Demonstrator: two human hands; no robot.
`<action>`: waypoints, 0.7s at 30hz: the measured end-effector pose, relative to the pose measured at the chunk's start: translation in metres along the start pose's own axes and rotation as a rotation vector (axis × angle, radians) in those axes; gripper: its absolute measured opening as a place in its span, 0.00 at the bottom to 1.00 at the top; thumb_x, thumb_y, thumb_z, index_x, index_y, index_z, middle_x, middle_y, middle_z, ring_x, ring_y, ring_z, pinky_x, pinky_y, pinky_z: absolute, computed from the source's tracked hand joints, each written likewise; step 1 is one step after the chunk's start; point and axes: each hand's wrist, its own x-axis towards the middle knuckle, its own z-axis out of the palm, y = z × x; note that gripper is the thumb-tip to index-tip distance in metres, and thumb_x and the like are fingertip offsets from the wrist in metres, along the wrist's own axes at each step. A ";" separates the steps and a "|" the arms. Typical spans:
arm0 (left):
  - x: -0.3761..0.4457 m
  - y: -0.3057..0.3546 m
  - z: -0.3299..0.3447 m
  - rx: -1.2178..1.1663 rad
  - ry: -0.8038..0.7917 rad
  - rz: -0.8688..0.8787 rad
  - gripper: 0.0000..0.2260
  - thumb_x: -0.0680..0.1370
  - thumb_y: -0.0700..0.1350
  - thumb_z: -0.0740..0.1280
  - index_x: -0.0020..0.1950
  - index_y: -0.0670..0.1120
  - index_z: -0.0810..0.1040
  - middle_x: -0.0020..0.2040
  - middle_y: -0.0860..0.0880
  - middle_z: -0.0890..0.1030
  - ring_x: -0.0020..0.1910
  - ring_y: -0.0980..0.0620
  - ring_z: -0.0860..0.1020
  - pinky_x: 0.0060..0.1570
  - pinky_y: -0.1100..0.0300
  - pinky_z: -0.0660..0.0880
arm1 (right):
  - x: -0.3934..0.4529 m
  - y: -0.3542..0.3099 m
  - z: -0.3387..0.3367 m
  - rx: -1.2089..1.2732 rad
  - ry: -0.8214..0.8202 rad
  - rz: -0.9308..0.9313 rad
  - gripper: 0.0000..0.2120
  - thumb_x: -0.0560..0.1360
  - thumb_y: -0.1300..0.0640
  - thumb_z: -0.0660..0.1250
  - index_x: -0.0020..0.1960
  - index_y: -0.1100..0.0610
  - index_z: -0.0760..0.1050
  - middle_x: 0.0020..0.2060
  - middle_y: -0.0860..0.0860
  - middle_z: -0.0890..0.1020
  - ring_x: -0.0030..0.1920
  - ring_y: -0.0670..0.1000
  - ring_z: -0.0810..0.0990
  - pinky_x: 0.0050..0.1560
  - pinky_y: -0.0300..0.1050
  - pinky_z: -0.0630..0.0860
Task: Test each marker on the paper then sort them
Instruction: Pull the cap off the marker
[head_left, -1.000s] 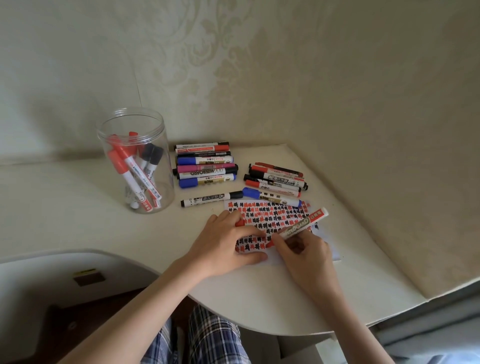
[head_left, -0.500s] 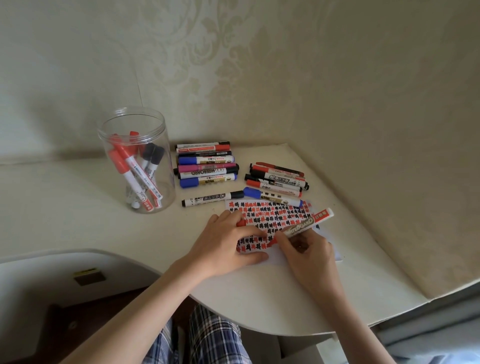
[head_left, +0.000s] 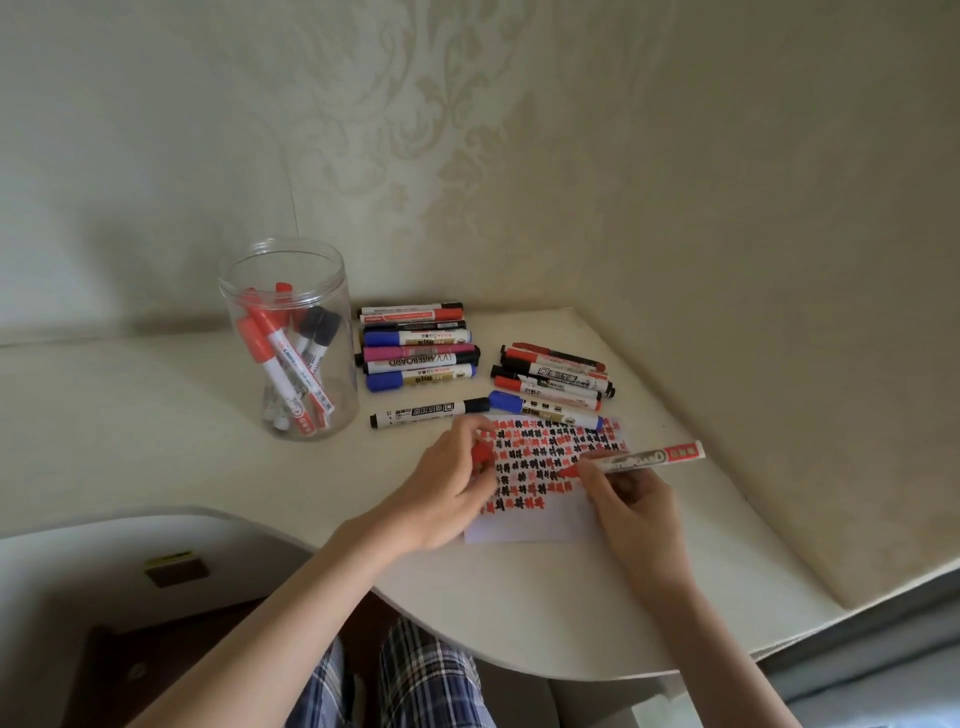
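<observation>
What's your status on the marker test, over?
Right hand grips red marker, tip on paper. Left hand pinches red cap, rests on paper. Nothing in the way.

Right hand grips a red marker, tip on the paper; left hand pinches its red cap at the paper's left edge.

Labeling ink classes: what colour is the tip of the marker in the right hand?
Red, seen in the head view: the marker in the right hand.
</observation>
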 end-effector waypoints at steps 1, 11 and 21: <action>-0.002 0.000 -0.004 -0.085 -0.005 -0.045 0.14 0.83 0.44 0.58 0.68 0.47 0.60 0.54 0.48 0.76 0.47 0.53 0.79 0.48 0.51 0.79 | 0.000 -0.003 0.000 0.024 -0.017 0.018 0.04 0.77 0.57 0.69 0.47 0.56 0.81 0.36 0.47 0.86 0.34 0.45 0.83 0.33 0.35 0.78; -0.031 -0.007 -0.020 -0.201 0.262 0.043 0.10 0.77 0.42 0.69 0.59 0.46 0.80 0.53 0.55 0.82 0.52 0.60 0.80 0.55 0.61 0.78 | -0.010 -0.029 0.039 0.235 -0.188 0.032 0.10 0.79 0.55 0.65 0.42 0.60 0.76 0.31 0.53 0.77 0.31 0.49 0.72 0.32 0.42 0.69; -0.046 -0.006 -0.032 -0.278 0.308 0.063 0.05 0.78 0.41 0.70 0.53 0.48 0.81 0.43 0.53 0.83 0.43 0.54 0.82 0.49 0.57 0.79 | -0.022 -0.036 0.067 0.159 -0.241 0.027 0.16 0.76 0.51 0.68 0.37 0.62 0.76 0.31 0.58 0.75 0.33 0.55 0.69 0.36 0.47 0.68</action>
